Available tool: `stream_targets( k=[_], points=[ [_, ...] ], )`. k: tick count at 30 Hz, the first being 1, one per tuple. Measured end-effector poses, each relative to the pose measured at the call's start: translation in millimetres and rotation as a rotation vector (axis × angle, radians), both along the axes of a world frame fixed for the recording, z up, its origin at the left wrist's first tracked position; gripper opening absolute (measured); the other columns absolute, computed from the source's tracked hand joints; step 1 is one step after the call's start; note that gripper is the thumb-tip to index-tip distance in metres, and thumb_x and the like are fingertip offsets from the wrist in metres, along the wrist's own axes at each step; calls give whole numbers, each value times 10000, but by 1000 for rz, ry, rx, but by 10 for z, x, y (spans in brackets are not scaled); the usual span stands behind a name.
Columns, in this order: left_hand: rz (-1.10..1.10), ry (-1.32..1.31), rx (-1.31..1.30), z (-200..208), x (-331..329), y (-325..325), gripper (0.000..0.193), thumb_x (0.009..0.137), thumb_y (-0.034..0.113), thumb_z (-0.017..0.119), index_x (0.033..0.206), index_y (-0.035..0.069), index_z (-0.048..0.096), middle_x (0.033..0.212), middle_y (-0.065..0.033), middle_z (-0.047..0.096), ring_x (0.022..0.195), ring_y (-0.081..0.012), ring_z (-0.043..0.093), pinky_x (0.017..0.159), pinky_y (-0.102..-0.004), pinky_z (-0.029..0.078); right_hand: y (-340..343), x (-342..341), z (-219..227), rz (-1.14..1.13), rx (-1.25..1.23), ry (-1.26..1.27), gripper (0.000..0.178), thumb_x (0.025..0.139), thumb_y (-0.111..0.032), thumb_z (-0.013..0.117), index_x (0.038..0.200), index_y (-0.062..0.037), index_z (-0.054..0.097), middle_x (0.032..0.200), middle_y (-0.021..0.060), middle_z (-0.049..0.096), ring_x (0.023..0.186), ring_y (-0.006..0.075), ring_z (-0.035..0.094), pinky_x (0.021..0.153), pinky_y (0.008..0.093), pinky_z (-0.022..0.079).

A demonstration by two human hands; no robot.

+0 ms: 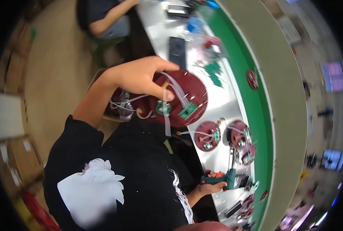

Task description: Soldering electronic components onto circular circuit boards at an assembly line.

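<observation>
My left hand (144,79) grips a large dark red round disc (196,86) by its edge, thumb across its face. Small green circuit boards (187,111) and pale wires sit on that disc. In my right hand (210,188) is a green pistol-shaped power screwdriver (228,179) with a long metal shaft. The shaft points toward several smaller-looking red discs on the metal bench (226,102). One such wired disc (207,136) lies nearest the bench edge, and another wired disc (238,133) lies beside it. Whatever the screwdriver's tip touches is hard to make out.
Alongside the bench runs a green conveyor belt (242,63) carrying a red disc (252,80). Green pieces (213,73), a dark tray (177,52) and clear bags lie at the far end. Another person (110,19) sits at the far left. More wired discs (140,106) are beside my left forearm.
</observation>
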State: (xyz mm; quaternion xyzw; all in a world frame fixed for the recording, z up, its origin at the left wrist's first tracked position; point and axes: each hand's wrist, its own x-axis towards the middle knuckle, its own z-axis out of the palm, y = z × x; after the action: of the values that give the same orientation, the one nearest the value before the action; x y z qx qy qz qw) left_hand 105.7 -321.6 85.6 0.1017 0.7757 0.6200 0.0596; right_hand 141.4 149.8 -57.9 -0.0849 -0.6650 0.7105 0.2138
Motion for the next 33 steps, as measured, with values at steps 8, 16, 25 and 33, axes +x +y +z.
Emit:
stream_targets(
  k=[8, 16, 25, 33],
  points=[
    [511, -485, 410, -2335, 879, -615, 271, 843, 113, 752, 1081, -15, 730, 970, -78, 742, 837, -144, 684, 781, -303, 565, 342, -277, -166, 64, 34, -46, 747, 1008, -725, 388, 1026, 1, 565, 692, 56, 505, 614, 172, 503, 616, 286, 452],
    [801, -321, 880, -3365, -158, -595, 255, 880, 145, 726, 1050, -45, 725, 970, -102, 732, 835, -192, 702, 747, -348, 584, 59, -213, 47, -41, 82, -44, 711, 1019, -710, 380, 993, -28, 579, 675, 45, 511, 609, 176, 513, 631, 288, 471],
    [514, -190, 178, -3167, -1329, 356, 685, 832, 600, 732, 1252, 59, 709, 1243, -182, 716, 1174, -321, 666, 984, -424, 524, 137, -163, -3, -102, 70, -49, 702, 1021, -704, 383, 999, -31, 583, 688, 49, 523, 608, 175, 513, 635, 297, 472],
    [-745, -257, -367, -1206, -258, 332, 466, 944, 469, 703, 1080, 25, 741, 1033, -150, 754, 950, -275, 714, 841, -376, 549, 179, -159, -110, -55, -29, -6, 732, 1018, -707, 384, 1049, 0, 571, 702, 58, 545, 628, 177, 545, 645, 316, 479]
  ],
)
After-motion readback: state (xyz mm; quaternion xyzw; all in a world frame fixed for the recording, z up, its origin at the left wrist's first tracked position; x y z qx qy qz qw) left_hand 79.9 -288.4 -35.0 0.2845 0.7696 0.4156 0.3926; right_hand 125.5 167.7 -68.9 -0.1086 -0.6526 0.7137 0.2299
